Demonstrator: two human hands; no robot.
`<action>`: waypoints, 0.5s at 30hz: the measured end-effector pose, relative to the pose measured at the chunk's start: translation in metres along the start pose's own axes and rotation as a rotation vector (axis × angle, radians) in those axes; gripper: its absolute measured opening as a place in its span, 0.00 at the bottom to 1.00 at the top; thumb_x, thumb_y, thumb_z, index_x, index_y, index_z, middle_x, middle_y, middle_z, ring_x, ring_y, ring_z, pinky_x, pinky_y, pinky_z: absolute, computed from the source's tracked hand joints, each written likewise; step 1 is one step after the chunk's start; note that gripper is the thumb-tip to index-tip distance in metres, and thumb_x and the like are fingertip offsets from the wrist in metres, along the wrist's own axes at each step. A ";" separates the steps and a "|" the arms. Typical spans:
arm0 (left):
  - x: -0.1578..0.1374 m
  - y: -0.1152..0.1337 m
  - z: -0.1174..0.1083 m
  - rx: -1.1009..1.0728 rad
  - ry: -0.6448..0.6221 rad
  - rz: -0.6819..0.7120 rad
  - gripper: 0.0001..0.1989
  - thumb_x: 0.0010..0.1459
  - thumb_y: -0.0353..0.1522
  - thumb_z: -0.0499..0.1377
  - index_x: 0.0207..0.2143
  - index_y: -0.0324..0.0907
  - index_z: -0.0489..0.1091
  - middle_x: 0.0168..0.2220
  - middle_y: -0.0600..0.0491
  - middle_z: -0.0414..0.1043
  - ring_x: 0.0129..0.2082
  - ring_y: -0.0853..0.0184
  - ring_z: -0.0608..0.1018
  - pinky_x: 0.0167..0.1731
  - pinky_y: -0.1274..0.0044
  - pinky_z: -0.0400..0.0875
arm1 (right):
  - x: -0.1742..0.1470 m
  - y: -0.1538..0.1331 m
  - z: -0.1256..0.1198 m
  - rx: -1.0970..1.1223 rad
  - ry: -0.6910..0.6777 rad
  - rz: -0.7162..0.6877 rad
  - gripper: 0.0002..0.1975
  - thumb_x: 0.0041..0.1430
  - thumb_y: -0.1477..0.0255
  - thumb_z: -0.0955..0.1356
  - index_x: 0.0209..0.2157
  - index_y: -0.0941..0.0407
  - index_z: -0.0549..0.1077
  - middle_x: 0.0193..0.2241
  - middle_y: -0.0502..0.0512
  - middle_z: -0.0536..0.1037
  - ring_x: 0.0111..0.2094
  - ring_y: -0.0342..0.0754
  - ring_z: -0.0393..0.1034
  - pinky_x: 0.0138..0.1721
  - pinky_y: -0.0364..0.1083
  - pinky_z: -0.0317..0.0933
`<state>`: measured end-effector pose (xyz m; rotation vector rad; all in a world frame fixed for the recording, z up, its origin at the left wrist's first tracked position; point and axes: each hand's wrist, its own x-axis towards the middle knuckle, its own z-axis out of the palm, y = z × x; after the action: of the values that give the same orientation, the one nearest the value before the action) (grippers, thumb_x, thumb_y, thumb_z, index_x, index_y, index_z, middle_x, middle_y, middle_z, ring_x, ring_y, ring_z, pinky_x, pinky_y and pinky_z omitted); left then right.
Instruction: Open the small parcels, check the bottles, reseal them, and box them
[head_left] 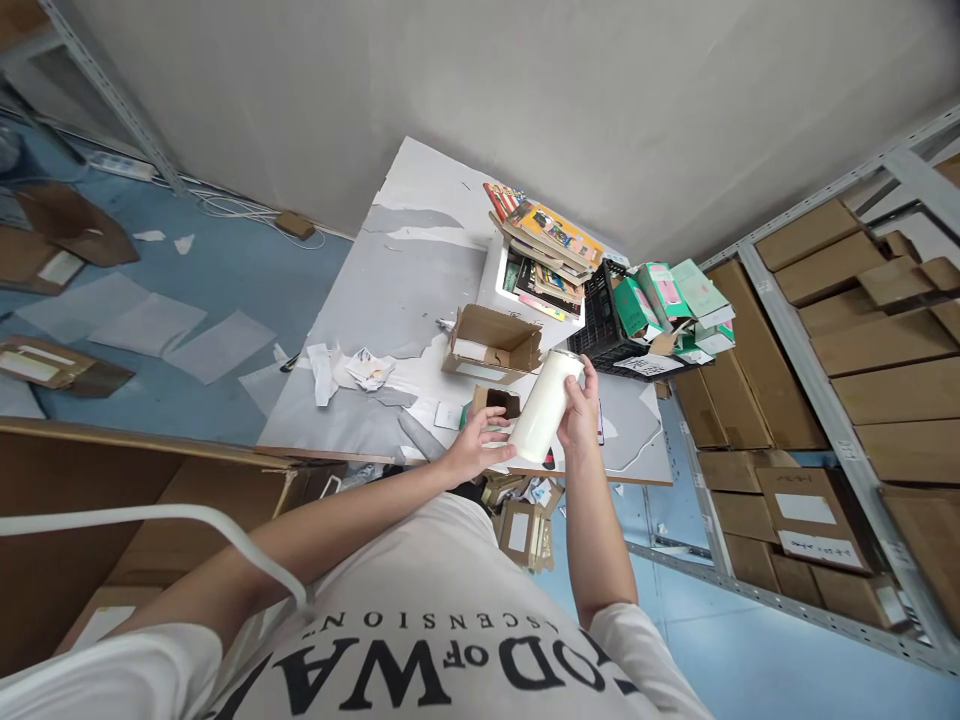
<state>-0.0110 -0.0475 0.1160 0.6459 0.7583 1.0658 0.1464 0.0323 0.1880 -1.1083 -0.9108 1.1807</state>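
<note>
A white cylindrical container (pixel 546 408) with a thin metallic rim at its upper end is held tilted above the front edge of the table. My right hand (pixel 580 408) is wrapped round its upper right side, thumb across the front. Near its lower left end is my left hand (pixel 480 445), fingers spread and apart; whether the fingertips touch the container I cannot tell. Just behind the hands sits a small open cardboard box (pixel 495 400), partly hidden. A larger open cardboard box (pixel 495 345) stands beyond it, showing a white piece inside.
Torn paper (pixel 352 370) lies on the table's (pixel 390 270) left part. Behind are a white foam box (pixel 495 275) topped with books and a black crate (pixel 600 325) of green boxes. Carton-filled shelving (pixel 780 380) flanks the right; a big open carton (pixel 150 470) is at lower left.
</note>
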 end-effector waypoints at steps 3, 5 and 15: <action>-0.001 0.002 0.002 0.042 0.007 0.006 0.40 0.31 0.36 0.74 0.48 0.43 0.62 0.46 0.46 0.66 0.45 0.60 0.73 0.45 0.63 0.70 | -0.003 0.002 0.001 -0.036 0.024 0.005 0.35 0.46 0.62 0.74 0.56 0.46 0.60 0.41 0.50 0.75 0.36 0.44 0.72 0.39 0.46 0.67; -0.002 0.002 0.004 0.043 0.016 0.007 0.39 0.29 0.34 0.75 0.46 0.43 0.62 0.46 0.46 0.65 0.47 0.59 0.72 0.44 0.63 0.71 | -0.004 0.005 0.003 -0.048 0.037 -0.001 0.36 0.46 0.62 0.74 0.56 0.46 0.60 0.41 0.50 0.74 0.36 0.44 0.71 0.39 0.46 0.67; -0.009 0.002 0.000 -0.017 -0.056 0.084 0.31 0.37 0.34 0.72 0.45 0.42 0.66 0.46 0.47 0.68 0.45 0.62 0.73 0.43 0.69 0.71 | -0.010 -0.004 0.006 0.028 -0.111 -0.003 0.30 0.48 0.56 0.71 0.52 0.46 0.63 0.47 0.52 0.72 0.41 0.47 0.70 0.43 0.49 0.66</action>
<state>-0.0145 -0.0557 0.1193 0.6956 0.6774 1.1254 0.1400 0.0238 0.1935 -1.0266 -0.9780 1.2585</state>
